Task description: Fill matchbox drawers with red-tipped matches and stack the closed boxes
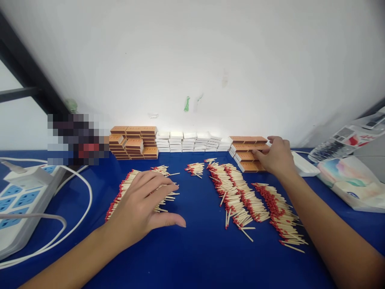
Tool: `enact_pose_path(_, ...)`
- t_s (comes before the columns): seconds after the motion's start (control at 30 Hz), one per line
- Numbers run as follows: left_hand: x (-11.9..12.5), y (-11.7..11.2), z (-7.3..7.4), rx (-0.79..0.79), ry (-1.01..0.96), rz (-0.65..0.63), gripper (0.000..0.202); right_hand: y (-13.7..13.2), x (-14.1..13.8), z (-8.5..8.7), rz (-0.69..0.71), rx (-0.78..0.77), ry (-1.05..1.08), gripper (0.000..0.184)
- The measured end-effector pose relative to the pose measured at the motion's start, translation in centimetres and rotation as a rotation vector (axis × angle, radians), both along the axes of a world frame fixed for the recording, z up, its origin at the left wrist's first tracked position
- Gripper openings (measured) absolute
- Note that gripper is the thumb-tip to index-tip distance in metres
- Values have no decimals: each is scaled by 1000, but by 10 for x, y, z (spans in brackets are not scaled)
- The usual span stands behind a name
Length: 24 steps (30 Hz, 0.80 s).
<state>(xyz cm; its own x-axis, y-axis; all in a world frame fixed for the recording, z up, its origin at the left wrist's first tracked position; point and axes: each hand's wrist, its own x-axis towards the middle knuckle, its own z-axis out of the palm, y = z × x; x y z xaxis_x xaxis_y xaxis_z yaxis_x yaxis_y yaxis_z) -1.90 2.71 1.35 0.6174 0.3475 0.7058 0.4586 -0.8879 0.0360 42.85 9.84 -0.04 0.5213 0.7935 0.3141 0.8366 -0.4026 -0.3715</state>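
Observation:
My left hand (141,204) hovers palm down over a pile of red-tipped matches (123,192) on the left and hides part of it. Its thumb points right, apart from the other fingers, with nothing held. My right hand (278,156) is at the right end of a stack of orange-brown matchboxes (245,156), its thumb and fingers around the end of a matchbox (248,147). More loose matches lie in slanting rows in the middle (231,192) and in another pile on the right (279,212), below my right forearm.
Against the wall, white matchbox trays (192,142) are stacked between the right stack and another matchbox stack (135,144). A power strip (27,204) with white cables is at left. A white dish (305,164), tissue pack (355,182) and plastic bottle (345,138) are at right.

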Motion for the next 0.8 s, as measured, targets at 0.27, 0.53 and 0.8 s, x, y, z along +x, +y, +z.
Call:
enact_pose_path(0.27, 0, 0, 2, 21, 17, 7, 57, 0, -2, -3, -19, 16, -32, 58)
enact_pose_path(0.53, -1, 1, -4, -2, 4, 6, 61, -4, -23, 1, 21, 16, -100, 61)
enact_pose_path(0.8, -3, 6, 0, 43, 14, 19, 59, -4, -29, -1, 29, 14, -116, 52)
